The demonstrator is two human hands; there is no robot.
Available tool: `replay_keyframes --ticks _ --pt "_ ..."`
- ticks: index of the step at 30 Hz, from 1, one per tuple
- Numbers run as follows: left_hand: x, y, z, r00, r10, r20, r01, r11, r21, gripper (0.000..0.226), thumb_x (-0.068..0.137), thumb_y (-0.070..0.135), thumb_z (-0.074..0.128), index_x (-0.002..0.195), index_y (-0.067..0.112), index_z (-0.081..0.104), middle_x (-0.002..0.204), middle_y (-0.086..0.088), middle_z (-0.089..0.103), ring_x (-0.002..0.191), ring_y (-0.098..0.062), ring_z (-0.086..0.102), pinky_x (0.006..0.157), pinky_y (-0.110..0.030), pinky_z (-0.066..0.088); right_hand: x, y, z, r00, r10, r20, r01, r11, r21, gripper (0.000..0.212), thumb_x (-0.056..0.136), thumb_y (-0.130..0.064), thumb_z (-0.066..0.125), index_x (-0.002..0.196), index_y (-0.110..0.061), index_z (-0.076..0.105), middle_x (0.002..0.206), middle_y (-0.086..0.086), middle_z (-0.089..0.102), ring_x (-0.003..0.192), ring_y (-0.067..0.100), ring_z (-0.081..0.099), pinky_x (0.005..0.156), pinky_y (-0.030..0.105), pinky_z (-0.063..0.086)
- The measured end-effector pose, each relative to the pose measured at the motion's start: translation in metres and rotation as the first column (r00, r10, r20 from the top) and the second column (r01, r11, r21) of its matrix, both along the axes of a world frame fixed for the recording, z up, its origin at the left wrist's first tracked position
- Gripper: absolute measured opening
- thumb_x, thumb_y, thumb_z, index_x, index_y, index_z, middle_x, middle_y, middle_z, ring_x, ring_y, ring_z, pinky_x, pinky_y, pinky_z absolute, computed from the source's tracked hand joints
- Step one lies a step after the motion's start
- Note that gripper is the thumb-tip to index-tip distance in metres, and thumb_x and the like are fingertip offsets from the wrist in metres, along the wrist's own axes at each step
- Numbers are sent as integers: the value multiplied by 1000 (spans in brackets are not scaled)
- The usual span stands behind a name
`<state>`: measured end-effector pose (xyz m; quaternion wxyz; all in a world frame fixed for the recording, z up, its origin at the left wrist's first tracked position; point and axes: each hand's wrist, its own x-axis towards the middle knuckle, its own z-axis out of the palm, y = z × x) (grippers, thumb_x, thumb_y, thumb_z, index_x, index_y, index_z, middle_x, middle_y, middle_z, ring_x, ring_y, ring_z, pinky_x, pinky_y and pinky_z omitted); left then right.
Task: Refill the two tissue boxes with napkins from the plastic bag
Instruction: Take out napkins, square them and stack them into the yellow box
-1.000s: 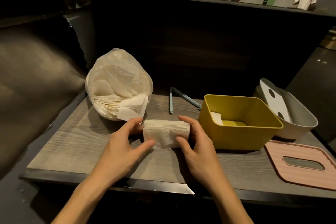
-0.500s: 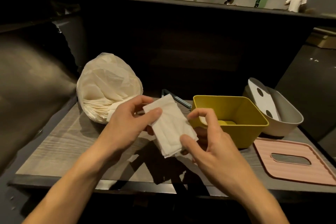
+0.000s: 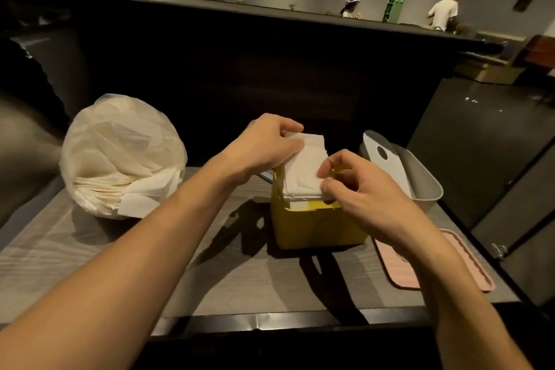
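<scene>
We see the left hand (image 3: 264, 144) gripping the far edge of the napkin stack (image 3: 303, 170) and the right hand (image 3: 360, 192) pinching its near corner, over the yellow box (image 3: 312, 225). The plastic bag (image 3: 120, 156) sits well left (open wooden tabletop (image 3: 150, 249) between), the grey box (image 3: 420, 186) just right, the pink lid (image 3: 399, 270) beside the table's right edge.

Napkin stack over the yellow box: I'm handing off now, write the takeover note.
Left hand grips the napkin stack at its far end; right hand pinches the near end.
Stack sits over the open yellow tissue box, not yet seated.
Plastic bag at left holds more napkins.
Grey tissue box behind, unfilled; pink lid lies off.
Left: seat stack, fill grey box.
</scene>
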<state>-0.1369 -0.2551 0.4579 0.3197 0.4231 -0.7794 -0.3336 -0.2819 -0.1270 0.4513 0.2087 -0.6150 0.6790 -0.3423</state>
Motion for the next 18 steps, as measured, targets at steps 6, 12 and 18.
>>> replay_keyframes --ticks 6,12,18 --pt "-10 -6 -7 982 -14 190 12 1000 14 50 97 17 68 144 26 54 143 -4 58 124 -17 57 101 -31 51 -19 -16 -1 994 90 -57 -74 968 239 9 101 -29 62 105 -36 58 107 -6 69 98 12 63 73 24 48" --pt "-15 -2 -7 888 123 442 -34 978 -204 62 91 22 77 146 30 51 136 -1 63 122 -21 61 102 -38 54 -29 -35 11 961 255 -106 -188 886 424 9 100 -31 67 108 -34 64 118 -9 64 111 15 59 97 36 51" --pt "-26 7 -11 702 324 634 60 860 -506 47 90 27 77 134 28 59 118 -1 68 105 -22 66 85 -38 56 -25 -60 9 901 387 -197 -205 779 592 7 102 -33 63 105 -40 62 126 -7 61 117 20 57 104 43 51"
